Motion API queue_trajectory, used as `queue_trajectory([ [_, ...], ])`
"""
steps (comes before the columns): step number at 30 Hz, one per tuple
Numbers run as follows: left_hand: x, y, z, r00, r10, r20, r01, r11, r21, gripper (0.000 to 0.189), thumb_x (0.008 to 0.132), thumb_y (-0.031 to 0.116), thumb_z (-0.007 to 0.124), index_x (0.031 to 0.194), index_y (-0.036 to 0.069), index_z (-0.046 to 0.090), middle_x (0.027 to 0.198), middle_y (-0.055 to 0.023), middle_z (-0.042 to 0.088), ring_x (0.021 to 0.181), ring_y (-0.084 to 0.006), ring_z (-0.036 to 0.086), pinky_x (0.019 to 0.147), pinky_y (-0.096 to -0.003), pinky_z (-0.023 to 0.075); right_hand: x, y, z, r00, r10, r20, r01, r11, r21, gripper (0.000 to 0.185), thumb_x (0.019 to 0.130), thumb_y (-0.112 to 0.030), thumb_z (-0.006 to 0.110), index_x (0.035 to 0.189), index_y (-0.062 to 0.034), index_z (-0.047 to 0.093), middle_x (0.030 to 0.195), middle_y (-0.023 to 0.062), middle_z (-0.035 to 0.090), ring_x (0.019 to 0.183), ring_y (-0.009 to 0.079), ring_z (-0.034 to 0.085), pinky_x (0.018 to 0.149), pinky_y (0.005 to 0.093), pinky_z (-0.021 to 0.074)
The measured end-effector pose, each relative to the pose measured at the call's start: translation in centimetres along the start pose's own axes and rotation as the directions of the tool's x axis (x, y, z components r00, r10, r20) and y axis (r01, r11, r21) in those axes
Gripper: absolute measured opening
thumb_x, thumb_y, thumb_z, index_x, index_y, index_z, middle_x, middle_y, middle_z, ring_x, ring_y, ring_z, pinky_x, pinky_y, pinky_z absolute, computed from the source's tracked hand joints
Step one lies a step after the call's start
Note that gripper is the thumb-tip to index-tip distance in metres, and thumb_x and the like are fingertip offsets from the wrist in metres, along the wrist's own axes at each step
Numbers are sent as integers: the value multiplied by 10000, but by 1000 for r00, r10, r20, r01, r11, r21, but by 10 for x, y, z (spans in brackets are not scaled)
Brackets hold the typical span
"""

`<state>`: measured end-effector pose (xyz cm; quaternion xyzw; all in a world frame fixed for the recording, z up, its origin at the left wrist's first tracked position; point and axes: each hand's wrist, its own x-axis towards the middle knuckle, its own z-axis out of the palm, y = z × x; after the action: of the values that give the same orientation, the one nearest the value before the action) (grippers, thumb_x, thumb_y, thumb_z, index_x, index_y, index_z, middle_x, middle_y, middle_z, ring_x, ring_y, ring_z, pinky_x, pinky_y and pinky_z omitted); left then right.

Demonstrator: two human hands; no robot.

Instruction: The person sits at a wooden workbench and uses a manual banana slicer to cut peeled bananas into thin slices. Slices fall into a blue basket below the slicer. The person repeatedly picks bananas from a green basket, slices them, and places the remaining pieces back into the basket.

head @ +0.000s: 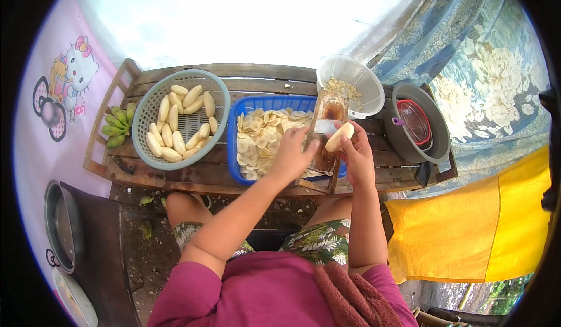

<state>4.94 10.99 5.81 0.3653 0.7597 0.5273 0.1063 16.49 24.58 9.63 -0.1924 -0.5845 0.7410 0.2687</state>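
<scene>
A wooden slicer with a metal blade plate (327, 126) leans over a blue plastic basket (233, 152) that holds many round banana slices (258, 145). My left hand (294, 154) grips the slicer's left edge. Between the fingers and thumb of my right hand (358, 154) is a peeled banana (340, 137), held just over the slicer's right side. Left of the blue basket, a round grey-green plastic basket (136, 121) contains several whole peeled bananas (174, 117). Behind the slicer, small banana pieces (342, 88) lie in a white mesh strainer (371, 79).
Everything stands on a slatted wooden bench (263, 71). Green unpeeled bananas (117, 123) lie at its left end. At the right are a grey basin (440, 125) with a red-rimmed strainer (414, 123) inside and a dark flat object (423, 174). A metal basin (65, 226) sits at far left.
</scene>
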Motion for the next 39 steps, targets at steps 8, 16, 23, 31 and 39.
queue_trajectory([
  [8,-15,-17,23,996,-56,65,65,986,-151,618,943,181,602,1476,18,335,1393,-248,463,1310,-397,438,1089,-441,356,-8,-31,-9,992,-82,91,123,656,-745,569,867,-119,706,1387,-31,491,1055,93,662,890,174,646,796,293,508],
  [16,-16,-15,23,993,-87,79,99,980,-170,597,966,193,538,1493,27,315,1377,-267,496,1271,-407,486,1050,-439,390,13,-41,11,969,-97,228,246,273,-930,538,739,-79,775,1242,-113,586,1095,127,625,1025,356,614,871,400,495],
  [23,-17,-12,22,992,-95,84,109,976,-189,588,972,194,523,1496,24,319,1381,-263,501,1272,-408,487,1046,-439,397,20,-4,14,872,-430,233,394,335,-856,497,761,-9,740,1212,-30,531,1201,201,528,1133,388,535,986,405,439],
  [31,-17,-9,18,990,-114,80,130,964,-231,591,965,173,556,1491,21,332,1387,-261,510,1284,-391,498,1047,-409,405,15,27,19,900,-434,-25,303,668,-680,493,806,-48,750,1241,-28,519,1208,188,551,1102,310,562,944,386,453],
  [39,-18,-9,18,992,-104,68,116,971,-208,597,973,208,545,1495,21,324,1416,-266,480,1306,-391,475,1071,-417,385,12,7,5,936,-349,38,283,688,-668,691,803,55,706,1433,-74,453,1289,157,584,1167,238,575,942,351,482],
])
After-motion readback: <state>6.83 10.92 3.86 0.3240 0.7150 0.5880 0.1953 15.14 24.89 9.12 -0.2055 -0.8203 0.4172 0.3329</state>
